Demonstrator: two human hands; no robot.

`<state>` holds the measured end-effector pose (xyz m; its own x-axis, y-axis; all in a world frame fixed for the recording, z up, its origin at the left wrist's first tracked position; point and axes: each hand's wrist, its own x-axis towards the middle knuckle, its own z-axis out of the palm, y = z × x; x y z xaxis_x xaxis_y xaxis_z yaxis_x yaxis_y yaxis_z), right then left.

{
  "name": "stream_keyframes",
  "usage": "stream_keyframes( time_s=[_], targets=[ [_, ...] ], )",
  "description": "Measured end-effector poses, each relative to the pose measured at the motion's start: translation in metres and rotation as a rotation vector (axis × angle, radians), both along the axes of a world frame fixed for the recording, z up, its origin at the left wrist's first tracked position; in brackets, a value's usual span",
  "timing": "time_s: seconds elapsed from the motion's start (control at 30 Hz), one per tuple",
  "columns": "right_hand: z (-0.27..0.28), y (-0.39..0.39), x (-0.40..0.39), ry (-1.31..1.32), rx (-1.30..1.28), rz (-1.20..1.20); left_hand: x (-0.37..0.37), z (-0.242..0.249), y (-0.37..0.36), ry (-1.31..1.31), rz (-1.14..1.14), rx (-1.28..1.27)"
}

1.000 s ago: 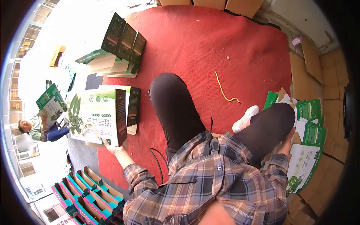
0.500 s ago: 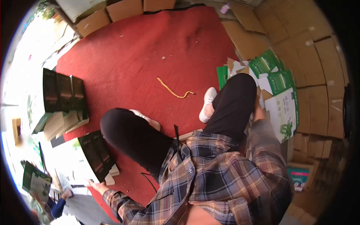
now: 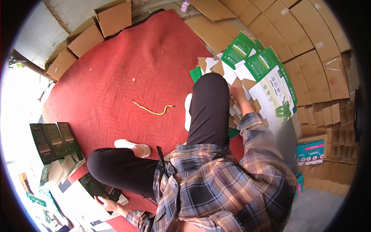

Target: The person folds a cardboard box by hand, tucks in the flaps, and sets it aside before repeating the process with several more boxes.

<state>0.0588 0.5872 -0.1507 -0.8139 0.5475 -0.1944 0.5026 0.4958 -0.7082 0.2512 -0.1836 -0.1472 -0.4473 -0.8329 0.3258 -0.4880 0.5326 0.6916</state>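
Note:
Low on the left, my left hand (image 3: 107, 204) rests at the near edge of a dark-printed cardboard carton (image 3: 96, 185), its fingers partly stretched against it. The white side of this carton lies under and beside the fingers. On the other side, my right hand (image 3: 237, 94) is beside my bent knee, over a spread of flattened white and green cartons (image 3: 266, 63). Its fingertips are hidden behind the knee and among the cardboard edges; I cannot tell whether they grip a sheet. A large white carton with a green vegetable print (image 3: 275, 94) lies just right of that forearm.
Several dark cartons (image 3: 54, 141) stand at the left. Brown cardboard boxes (image 3: 305, 73) line the right side, and more (image 3: 114, 19) stand along the back. A yellow cord (image 3: 152, 111) lies on the red carpet (image 3: 116, 77). A teal and pink carton (image 3: 311, 152) is at the lower right.
The view has turned to the right. My left hand has shifted from the white carton side to the dark carton's edge. My right hand, earlier hidden behind the leg, now shows above the flattened cartons.

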Motion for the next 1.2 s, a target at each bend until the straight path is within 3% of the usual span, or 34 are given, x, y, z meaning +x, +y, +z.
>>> stream_keyframes(
  time_s=[0.07, 0.13, 0.17, 0.2, 0.23, 0.27, 0.3, 0.37, 0.43, 0.47, 0.5, 0.53, 0.57, 0.6, 0.63, 0.7, 0.83, 1.07, 1.13, 1.2],
  targets=[
    [0.014, 0.015, 0.002, 0.006, -0.134, -0.189, -0.043, 0.034, 0.019, 0.031, -0.066, 0.053],
    [-0.044, 0.091, 0.016, 0.214, 0.096, -0.098, -0.085, 0.055, 0.027, 0.382, -0.260, 0.480],
    [-0.015, 0.089, 0.024, 0.215, -0.001, -0.156, -0.116, 0.096, 0.069, 0.413, -0.360, 0.336],
    [-0.025, 0.114, 0.036, 0.260, 0.093, -0.182, -0.136, 0.112, 0.074, 0.349, -0.396, 0.417],
    [-0.067, 0.177, 0.055, 0.368, 0.133, -0.157, -0.155, 0.114, 0.072, 0.245, -0.555, 0.071],
    [-0.039, 0.175, 0.066, 0.225, 0.252, -0.286, -0.175, 0.134, 0.097, 0.267, -0.677, 0.153],
    [-0.043, 0.199, 0.084, 0.163, 0.622, -0.240, -0.192, 0.153, 0.127, 0.180, -0.729, 0.037],
    [-0.058, 0.258, 0.130, 0.109, 0.685, -0.333, -0.220, 0.173, 0.177, 0.040, -0.882, -0.084],
    [-0.044, 0.272, 0.177, -0.052, 0.716, -0.491, -0.241, 0.156, 0.212, -0.079, -1.075, -0.066],
    [-0.069, 0.317, 0.213, -0.120, 0.816, -0.447, -0.247, 0.138, 0.221, -0.199, -1.199, 0.033],
    [-0.077, 0.328, 0.234, -0.526, 0.927, -0.526, -0.249, 0.116, 0.228, -0.298, -1.259, -0.014],
    [-0.088, 0.348, 0.265, -0.378, 0.806, -0.579, -0.248, 0.091, 0.232, -0.405, -1.324, -0.052],
    [-0.017, 0.279, 0.258, -0.462, 0.712, -0.498, -0.242, 0.053, 0.228, -0.554, -1.346, -0.161],
    [-0.009, 0.272, 0.270, -0.527, 0.708, -0.630, -0.239, 0.036, 0.227, -0.701, -1.360, -0.276],
    [-0.004, 0.265, 0.277, -0.573, 0.706, -0.679, -0.234, 0.020, 0.222, -0.709, -1.338, -0.276],
    [-0.008, 0.262, 0.282, -0.621, 0.690, -0.722, -0.231, 0.021, 0.217, -0.978, -1.406, -0.138],
    [-0.015, 0.254, 0.274, -0.661, 0.636, -0.751, -0.229, 0.030, 0.217, -0.894, -1.240, -0.113],
    [0.009, 0.242, 0.289, -0.478, 0.427, -0.813, -0.228, 0.010, 0.200, -1.009, -1.261, -0.016],
    [0.025, 0.220, 0.290, -0.266, 0.129, -0.847, -0.227, 0.018, 0.206, -0.989, -1.239, -0.037],
    [0.026, 0.213, 0.303, 0.188, -0.616, -0.920, -0.227, 0.028, 0.210, -0.921, -1.283, -0.024]
  ],
)
